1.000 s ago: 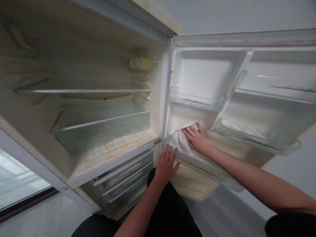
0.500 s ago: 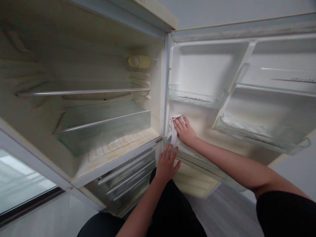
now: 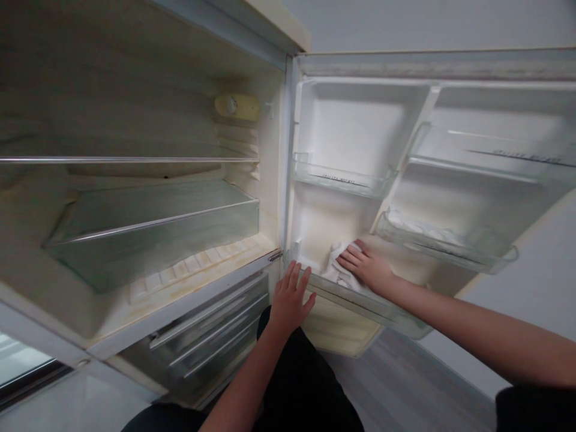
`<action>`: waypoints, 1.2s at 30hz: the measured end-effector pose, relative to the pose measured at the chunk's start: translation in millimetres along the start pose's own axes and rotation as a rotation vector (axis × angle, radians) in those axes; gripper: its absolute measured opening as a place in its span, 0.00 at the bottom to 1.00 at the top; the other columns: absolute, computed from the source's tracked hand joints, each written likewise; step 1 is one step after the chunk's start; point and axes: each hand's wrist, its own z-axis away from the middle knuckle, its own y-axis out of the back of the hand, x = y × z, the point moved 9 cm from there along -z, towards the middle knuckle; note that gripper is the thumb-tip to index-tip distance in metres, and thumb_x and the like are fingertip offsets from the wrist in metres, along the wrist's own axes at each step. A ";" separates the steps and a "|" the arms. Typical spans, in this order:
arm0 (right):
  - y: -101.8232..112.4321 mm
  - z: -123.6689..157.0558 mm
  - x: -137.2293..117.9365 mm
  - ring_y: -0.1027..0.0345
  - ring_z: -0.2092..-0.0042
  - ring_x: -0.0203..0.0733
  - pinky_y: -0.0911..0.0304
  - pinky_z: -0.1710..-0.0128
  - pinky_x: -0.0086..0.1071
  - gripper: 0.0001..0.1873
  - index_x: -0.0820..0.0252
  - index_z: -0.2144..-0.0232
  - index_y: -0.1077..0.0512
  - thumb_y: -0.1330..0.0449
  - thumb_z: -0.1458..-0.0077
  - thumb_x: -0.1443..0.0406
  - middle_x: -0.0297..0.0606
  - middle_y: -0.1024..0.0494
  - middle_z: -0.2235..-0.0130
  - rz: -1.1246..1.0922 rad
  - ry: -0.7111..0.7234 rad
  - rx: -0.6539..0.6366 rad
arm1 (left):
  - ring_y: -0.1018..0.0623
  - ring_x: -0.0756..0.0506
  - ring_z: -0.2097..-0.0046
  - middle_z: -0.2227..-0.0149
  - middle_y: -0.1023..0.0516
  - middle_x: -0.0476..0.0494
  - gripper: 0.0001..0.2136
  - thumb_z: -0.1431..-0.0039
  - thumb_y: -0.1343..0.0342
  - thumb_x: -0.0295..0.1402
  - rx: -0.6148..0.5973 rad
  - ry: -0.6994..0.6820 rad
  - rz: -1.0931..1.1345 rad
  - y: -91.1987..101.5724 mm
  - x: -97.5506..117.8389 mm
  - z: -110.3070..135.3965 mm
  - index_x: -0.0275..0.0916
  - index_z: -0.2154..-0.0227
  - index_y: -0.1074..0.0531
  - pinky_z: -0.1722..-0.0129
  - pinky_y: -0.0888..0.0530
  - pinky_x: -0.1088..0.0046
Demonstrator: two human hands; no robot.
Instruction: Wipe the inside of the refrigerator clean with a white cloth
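A white cloth (image 3: 341, 271) is pressed against the inside of the open refrigerator door (image 3: 360, 123), just above the bottom door shelf (image 3: 360, 300). My right hand (image 3: 369, 267) lies over the cloth and holds it with bent fingers. My left hand (image 3: 291, 300) rests at the hinge-side end of that bottom shelf, fingers spread and slightly curved, with nothing in it. Part of the cloth is hidden under my right fingers.
Inside the refrigerator are a glass shelf (image 3: 135, 160) and a clear drawer (image 3: 157, 240) over a stained floor. Upper door shelves (image 3: 344, 180) stick out above my hands; another white cloth (image 3: 423, 228) lies in one. Freezer drawers (image 3: 211, 330) are below left.
My right hand has moved the cloth from the hinge-side corner of the door rightward and down, toward the middle of the bottom shelf. My left hand stays at the shelf end.
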 end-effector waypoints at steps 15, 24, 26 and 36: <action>35.4 66.1 62.8 0.27 0.51 0.46 0.33 0.61 0.33 0.31 0.51 0.36 0.34 0.43 0.39 0.74 0.42 0.29 0.37 -0.049 -0.386 -0.342 | 0.34 0.31 0.32 0.36 0.31 0.27 0.28 0.34 0.43 0.42 0.028 -0.051 -0.011 0.8 1.4 -1.0 0.37 0.35 0.36 0.45 0.27 0.57; 71.3 110.2 78.6 0.27 0.50 0.61 0.30 0.54 0.48 0.18 0.66 0.47 0.25 0.48 0.35 0.72 0.58 0.23 0.48 0.288 -0.611 -0.386 | 0.32 0.32 0.32 0.37 0.29 0.29 0.26 0.33 0.44 0.41 0.032 -0.052 -0.042 -3.2 3.0 -2.2 0.38 0.35 0.35 0.46 0.27 0.59; 68.4 115.7 85.4 0.27 0.51 0.62 0.30 0.53 0.49 0.17 0.69 0.49 0.24 0.48 0.36 0.73 0.61 0.23 0.50 0.297 -0.681 -0.441 | 0.32 0.32 0.33 0.37 0.29 0.29 0.26 0.33 0.44 0.40 0.044 -0.062 -0.044 -3.0 3.7 -2.3 0.38 0.36 0.35 0.46 0.27 0.59; -12.0 109.2 53.3 0.23 0.51 0.58 0.30 0.55 0.41 0.18 0.73 0.56 0.20 0.50 0.39 0.75 0.61 0.20 0.53 -0.199 -0.673 -0.859 | 0.31 0.34 0.33 0.37 0.28 0.32 0.26 0.34 0.43 0.38 0.033 -0.061 -0.056 -4.0 7.0 -1.2 0.40 0.35 0.35 0.47 0.27 0.58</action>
